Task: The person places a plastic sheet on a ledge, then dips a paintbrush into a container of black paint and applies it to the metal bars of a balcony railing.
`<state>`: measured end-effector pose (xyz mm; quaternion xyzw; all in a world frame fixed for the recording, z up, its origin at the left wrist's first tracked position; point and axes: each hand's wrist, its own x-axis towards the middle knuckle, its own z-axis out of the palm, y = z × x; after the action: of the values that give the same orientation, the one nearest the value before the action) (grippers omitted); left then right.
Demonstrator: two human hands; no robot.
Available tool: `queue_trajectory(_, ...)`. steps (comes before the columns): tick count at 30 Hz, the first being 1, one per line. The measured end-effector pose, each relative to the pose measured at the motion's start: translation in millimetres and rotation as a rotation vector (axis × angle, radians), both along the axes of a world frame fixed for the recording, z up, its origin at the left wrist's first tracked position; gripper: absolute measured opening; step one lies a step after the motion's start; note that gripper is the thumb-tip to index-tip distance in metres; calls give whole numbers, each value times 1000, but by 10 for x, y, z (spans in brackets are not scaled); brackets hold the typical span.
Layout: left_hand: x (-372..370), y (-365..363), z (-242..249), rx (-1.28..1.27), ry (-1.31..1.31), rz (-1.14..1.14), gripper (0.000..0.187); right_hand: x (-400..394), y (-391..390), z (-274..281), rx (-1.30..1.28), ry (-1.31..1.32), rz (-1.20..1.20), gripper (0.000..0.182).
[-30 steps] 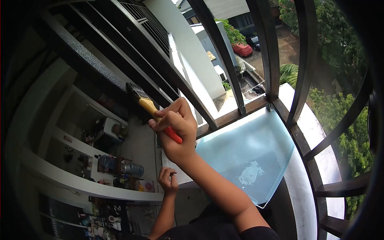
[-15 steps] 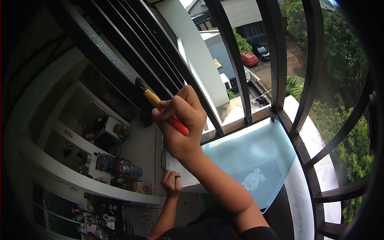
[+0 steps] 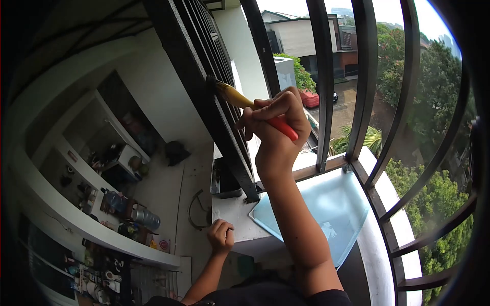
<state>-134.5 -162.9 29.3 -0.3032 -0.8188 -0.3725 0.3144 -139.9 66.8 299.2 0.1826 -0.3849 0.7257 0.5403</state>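
My right hand (image 3: 283, 122) is wrapped round a paintbrush (image 3: 237, 97) with a yellow and red handle. The brush's dark bristles touch the side of a thick black metal post (image 3: 196, 81) of the railing. Lower down, my left hand (image 3: 221, 235) is curled closed beside the white ledge (image 3: 240, 219); whatever its fingers may hold is hidden. A black tray (image 3: 224, 178) rests on the ledge at the foot of the post. Under my right forearm lies a light blue translucent sheet or lid (image 3: 332, 199).
Dark curved railing bars (image 3: 365, 76) stand ahead and to the right. Down at the left are a tiled floor, a black bag (image 3: 176, 153), large water bottles (image 3: 146, 218) and a coiled hose (image 3: 194, 209). Beyond the bars are trees and a red car (image 3: 309, 99).
My view has tilted up and turned. The brush, still in my right hand, has shifted from the speckled top face of the metal beam to its dark side. The black tray now shows.
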Motion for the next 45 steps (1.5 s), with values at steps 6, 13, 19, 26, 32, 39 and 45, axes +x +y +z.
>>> queue_trajectory(6, 2, -49, 76, 42, -18, -57, 8, 179, 133, 242, -70, 168, 65, 23)
queue_trajectory(13, -10, -146, 104, 112, -85, -180, 17, -43, 321, 512, 106, 134, 209, 21)
queue_trajectory(19, -25, -181, -3, 138, -166, -156, 25, -148, 283, 882, 63, 229, 87, 23)
queue_trajectory(26, -10, -165, -36, 208, -139, -179, 20, -189, 637, 838, 277, 229, 170, 27)
queue_trajectory(32, -16, -184, 4, 142, -101, -157, 17, -176, 609, 913, 319, 125, 155, 26)
queue_trajectory(39, -4, -138, 9, 168, -122, -110, 15, -166, 451, 1079, 305, 202, 205, 21)
queue_trajectory(45, -11, -131, 10, 194, -152, -73, 19, -166, 638, 1252, 423, 282, 158, 21)
